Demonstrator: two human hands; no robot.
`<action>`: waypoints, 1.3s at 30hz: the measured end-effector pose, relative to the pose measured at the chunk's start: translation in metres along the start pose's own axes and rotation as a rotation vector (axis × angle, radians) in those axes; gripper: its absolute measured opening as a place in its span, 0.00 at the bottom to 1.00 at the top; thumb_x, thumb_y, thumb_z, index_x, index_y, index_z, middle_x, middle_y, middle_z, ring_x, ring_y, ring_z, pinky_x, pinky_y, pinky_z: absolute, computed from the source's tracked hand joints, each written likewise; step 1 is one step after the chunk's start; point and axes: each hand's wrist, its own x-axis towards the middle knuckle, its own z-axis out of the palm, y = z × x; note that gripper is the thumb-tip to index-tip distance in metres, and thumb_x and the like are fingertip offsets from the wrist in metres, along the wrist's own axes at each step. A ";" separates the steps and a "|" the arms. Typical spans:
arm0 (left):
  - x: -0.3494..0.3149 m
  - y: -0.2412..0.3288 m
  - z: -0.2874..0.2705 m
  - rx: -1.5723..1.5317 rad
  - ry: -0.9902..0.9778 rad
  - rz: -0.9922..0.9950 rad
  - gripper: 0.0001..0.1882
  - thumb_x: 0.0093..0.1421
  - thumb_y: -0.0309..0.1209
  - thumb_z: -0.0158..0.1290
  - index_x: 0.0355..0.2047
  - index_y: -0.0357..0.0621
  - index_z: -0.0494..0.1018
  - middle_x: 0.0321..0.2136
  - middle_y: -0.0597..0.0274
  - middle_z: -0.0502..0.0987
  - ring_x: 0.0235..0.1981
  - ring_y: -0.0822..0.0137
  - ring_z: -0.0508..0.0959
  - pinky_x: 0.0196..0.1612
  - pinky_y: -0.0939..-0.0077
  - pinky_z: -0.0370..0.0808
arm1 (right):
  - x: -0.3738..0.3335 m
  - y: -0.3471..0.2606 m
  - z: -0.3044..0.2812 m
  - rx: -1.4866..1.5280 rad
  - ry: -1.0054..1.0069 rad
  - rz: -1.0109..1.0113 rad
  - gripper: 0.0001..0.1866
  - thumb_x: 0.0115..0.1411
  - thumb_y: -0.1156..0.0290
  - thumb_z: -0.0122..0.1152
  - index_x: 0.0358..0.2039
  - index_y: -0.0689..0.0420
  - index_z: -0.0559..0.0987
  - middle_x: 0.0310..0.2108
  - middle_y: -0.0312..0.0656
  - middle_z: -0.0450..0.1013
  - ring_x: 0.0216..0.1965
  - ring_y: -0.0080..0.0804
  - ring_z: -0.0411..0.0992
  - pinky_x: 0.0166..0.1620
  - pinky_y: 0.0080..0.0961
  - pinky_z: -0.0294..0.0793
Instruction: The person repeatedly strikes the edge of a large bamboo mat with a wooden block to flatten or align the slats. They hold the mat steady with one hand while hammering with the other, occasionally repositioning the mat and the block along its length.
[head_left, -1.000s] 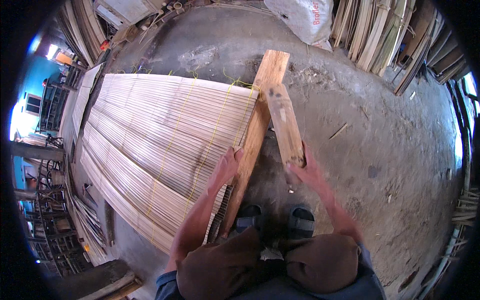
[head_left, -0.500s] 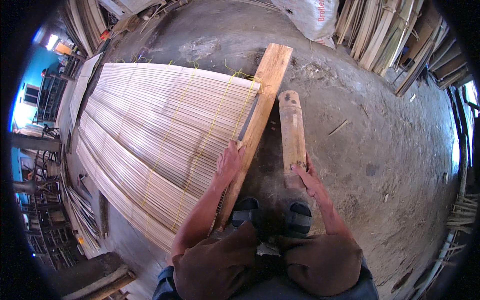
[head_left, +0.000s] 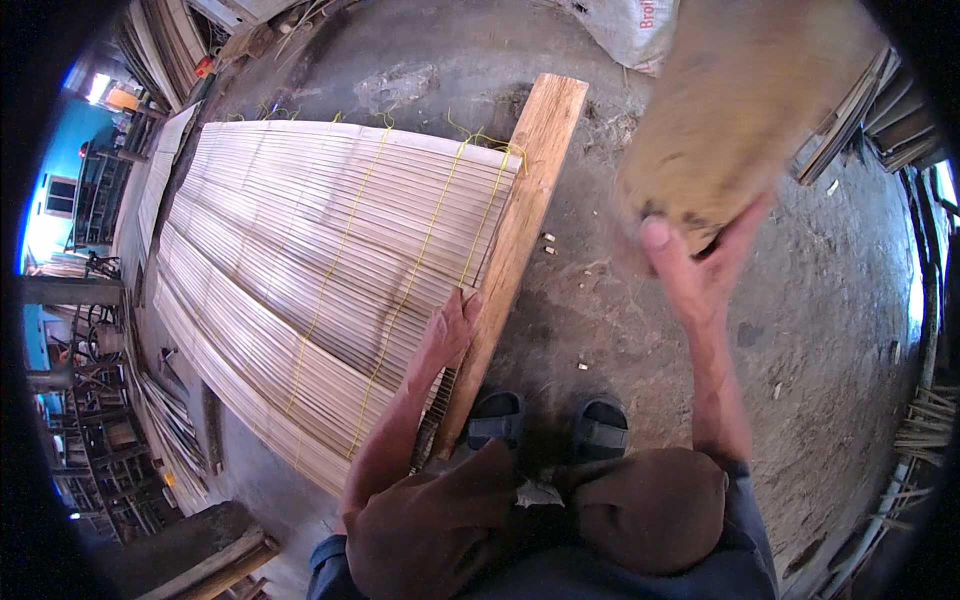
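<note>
A large mat of thin pale slats (head_left: 290, 240), tied with yellow cords, lies to the left, its right edge along a thick wooden plank (head_left: 515, 230). My left hand (head_left: 450, 325) is closed at that edge, next to the plank; what its fingers grip is hidden. A thin dark line runs along the mat's edge above those fingers. Raised high on the right, my right hand (head_left: 705, 270) is closed around the lower end of a thick bamboo piece (head_left: 735, 120). The bamboo is smeared by motion and looms large, tilted up to the right.
Small pale chips (head_left: 583, 366) are scattered on the concrete floor (head_left: 640, 420) right of the plank. My sandalled feet (head_left: 600, 425) stand near the plank's lower end. A white sack (head_left: 630, 30) and bundled strips stand at the back; racks (head_left: 100, 430) line the left.
My right hand has swung the bamboo piece up from beside the plank. My left hand has shifted slightly down and left along the mat's edge. More pale chips show on the floor.
</note>
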 end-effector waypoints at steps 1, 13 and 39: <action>0.000 0.005 0.004 0.009 -0.019 -0.012 0.25 0.71 0.49 0.45 0.43 0.33 0.66 0.29 0.27 0.77 0.37 0.28 0.78 0.38 0.39 0.72 | 0.002 0.007 -0.002 -0.030 0.049 -0.057 0.63 0.51 0.57 0.75 0.73 0.61 0.40 0.63 0.60 0.60 0.61 0.48 0.68 0.59 0.40 0.71; 0.010 0.030 -0.005 0.036 -0.206 -0.161 0.32 0.70 0.48 0.43 0.57 0.25 0.62 0.42 0.20 0.75 0.49 0.28 0.75 0.51 0.42 0.72 | -0.102 0.148 -0.040 -0.244 -0.435 0.465 0.54 0.57 0.65 0.70 0.74 0.58 0.45 0.64 0.55 0.66 0.64 0.43 0.68 0.65 0.37 0.67; 0.027 0.011 -0.038 0.445 -0.341 0.237 0.20 0.68 0.34 0.46 0.56 0.36 0.64 0.55 0.28 0.67 0.43 0.39 0.79 0.46 0.49 0.78 | -0.145 0.143 -0.034 0.125 -0.510 0.714 0.52 0.61 0.61 0.68 0.76 0.53 0.44 0.68 0.52 0.61 0.64 0.38 0.65 0.60 0.35 0.70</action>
